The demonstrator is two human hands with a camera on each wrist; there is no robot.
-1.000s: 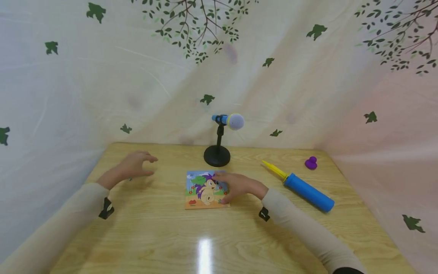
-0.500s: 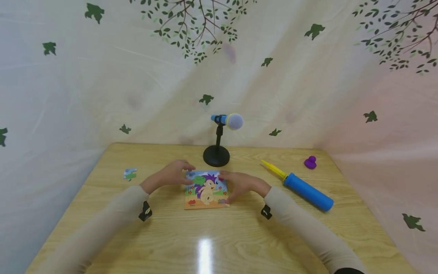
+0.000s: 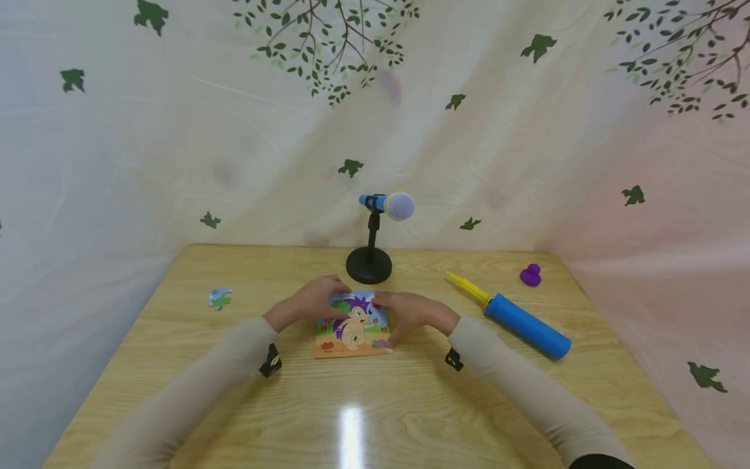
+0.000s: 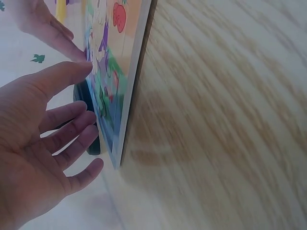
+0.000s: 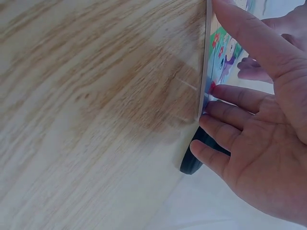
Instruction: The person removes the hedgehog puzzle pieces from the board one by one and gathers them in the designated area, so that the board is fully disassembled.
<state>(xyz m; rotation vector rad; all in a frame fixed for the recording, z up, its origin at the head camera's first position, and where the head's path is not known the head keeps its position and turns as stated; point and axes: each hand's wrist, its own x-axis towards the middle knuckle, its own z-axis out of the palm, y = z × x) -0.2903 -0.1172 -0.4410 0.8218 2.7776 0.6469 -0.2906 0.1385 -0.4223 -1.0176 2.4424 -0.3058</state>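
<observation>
A square picture puzzle (image 3: 351, 342) with a purple-haired hedgehog lies flat on the wooden table. My left hand (image 3: 310, 301) reaches over its upper left corner. In the left wrist view the left thumb and fingers (image 4: 79, 143) are spread at the board, lightly bent, with nothing visible between them. My right hand (image 3: 417, 315) is at the right edge, fingertips at the upper right corner and thumb near the lower right one. In the right wrist view the right fingers (image 5: 235, 115) are extended and touch that corner. A loose blue-and-green puzzle piece (image 3: 220, 298) lies to the left.
A toy microphone (image 3: 387, 204) on a black round stand (image 3: 368, 266) is just behind the puzzle. To the right lie a blue hand pump (image 3: 527, 326) with a yellow nozzle and a small purple knobbed object (image 3: 530, 275). A printed cloth hangs behind the table (image 3: 281, 417).
My left hand has moved right, from above the loose piece to the puzzle's upper left corner. The piece stays on the table. My right hand has hardly moved.
</observation>
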